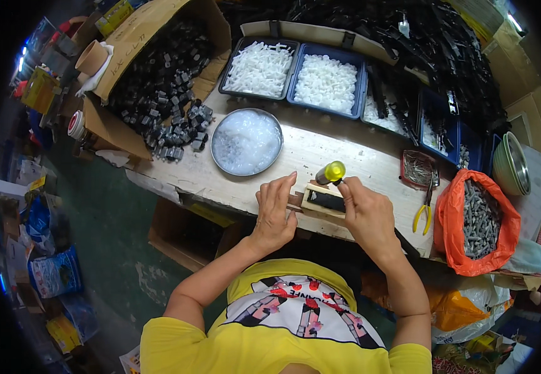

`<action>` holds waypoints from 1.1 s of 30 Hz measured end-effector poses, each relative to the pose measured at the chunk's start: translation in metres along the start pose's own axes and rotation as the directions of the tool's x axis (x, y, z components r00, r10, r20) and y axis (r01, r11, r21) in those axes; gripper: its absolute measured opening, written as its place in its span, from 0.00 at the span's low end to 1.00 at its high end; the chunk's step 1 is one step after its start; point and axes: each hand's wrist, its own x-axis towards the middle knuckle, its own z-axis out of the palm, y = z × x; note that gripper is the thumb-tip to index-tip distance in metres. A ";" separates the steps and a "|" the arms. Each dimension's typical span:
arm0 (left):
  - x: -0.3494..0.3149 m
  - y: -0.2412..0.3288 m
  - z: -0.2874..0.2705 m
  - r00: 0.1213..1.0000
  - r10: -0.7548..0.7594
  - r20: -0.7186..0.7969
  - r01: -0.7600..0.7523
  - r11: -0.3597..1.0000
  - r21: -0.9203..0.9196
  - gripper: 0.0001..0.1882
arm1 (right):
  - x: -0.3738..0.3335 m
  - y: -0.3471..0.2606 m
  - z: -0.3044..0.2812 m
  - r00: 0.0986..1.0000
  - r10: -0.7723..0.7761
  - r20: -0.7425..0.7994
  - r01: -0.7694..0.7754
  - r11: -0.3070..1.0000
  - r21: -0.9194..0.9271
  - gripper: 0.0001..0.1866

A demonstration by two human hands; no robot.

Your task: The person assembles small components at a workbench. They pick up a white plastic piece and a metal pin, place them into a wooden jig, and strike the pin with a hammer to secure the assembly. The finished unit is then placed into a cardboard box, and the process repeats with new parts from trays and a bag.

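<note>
Working on a black insert (325,199) set in a pale wooden block (321,211) at the near edge of the table (189,177), the person had the two hands apart, one to each side of it. The right hand (367,209) was closed round what looked like a small hammer (331,172) with a clear yellow end, its head just beyond the block's far side. The left hand (275,209) was unclenched, fingers spread beside a brown strip (294,201) at the block's left end. The step in hand seemed to be tapping or seating something in the block; the next move, by that reading, called for the left hand to steady the work and a straight, measured blow.

Farther out stood a round pan (245,174) of whitish pieces, a blue tray (329,113) of small white parts, yellow-handled pliers (421,218) and a red bag (448,227) of grey parts.

The right hand covered the hammer's handle and the block's right end. Whether the hammer touched the block, or the left fingertips the strip, could not be told. The black heap (457,62) at the back blurred into shadow.
</note>
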 end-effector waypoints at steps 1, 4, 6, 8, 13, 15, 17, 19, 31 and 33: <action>0.000 0.001 0.001 1.000 -0.013 0.018 0.013 1.000 -0.004 0.41 | 0.000 0.002 0.007 0.999 -0.005 0.038 0.007 0.999 -0.051 0.12; 0.005 0.004 0.002 0.998 -0.015 0.056 0.016 1.000 -0.021 0.41 | 0.004 0.010 0.008 0.997 0.001 0.076 0.008 0.993 -0.120 0.11; 0.010 0.010 -0.001 0.998 0.005 0.065 -0.003 0.999 -0.038 0.40 | 0.001 0.017 0.003 0.999 0.025 -0.029 -0.027 0.997 -0.074 0.10; 0.016 0.013 0.000 0.995 0.006 0.097 0.000 0.998 -0.061 0.39 | -0.011 0.026 -0.002 0.969 0.081 -0.233 -0.072 0.996 0.046 0.08; 0.037 0.026 0.027 0.955 0.199 0.219 -0.200 0.980 -0.017 0.33 | -0.035 0.077 0.012 0.917 0.148 -0.370 -0.217 0.964 -0.152 0.05; 0.043 0.028 0.040 0.921 0.272 0.279 -0.282 0.959 -0.003 0.31 | -0.043 0.090 0.020 0.901 0.140 -0.410 -0.208 0.970 -0.126 0.07; 0.048 0.028 0.049 0.884 0.347 0.313 -0.351 0.935 -0.045 0.28 | -0.050 0.101 0.018 0.896 0.133 -0.424 -0.195 0.975 -0.106 0.08; 0.052 0.028 0.048 0.849 0.412 0.330 -0.419 0.906 -0.054 0.27 | -0.058 0.117 0.013 0.865 0.087 -0.495 -0.174 0.975 -0.134 0.09; 0.071 0.030 0.016 0.778 -0.344 0.526 0.597 0.144 -0.789 0.18 | -0.084 0.172 0.004 0.815 0.268 -0.514 -0.469 0.826 -0.312 0.11; 0.065 0.032 0.011 0.818 -0.263 0.511 0.569 0.238 -0.787 0.18 | -0.082 0.162 0.002 0.806 0.296 -0.513 -0.406 0.907 -0.115 0.10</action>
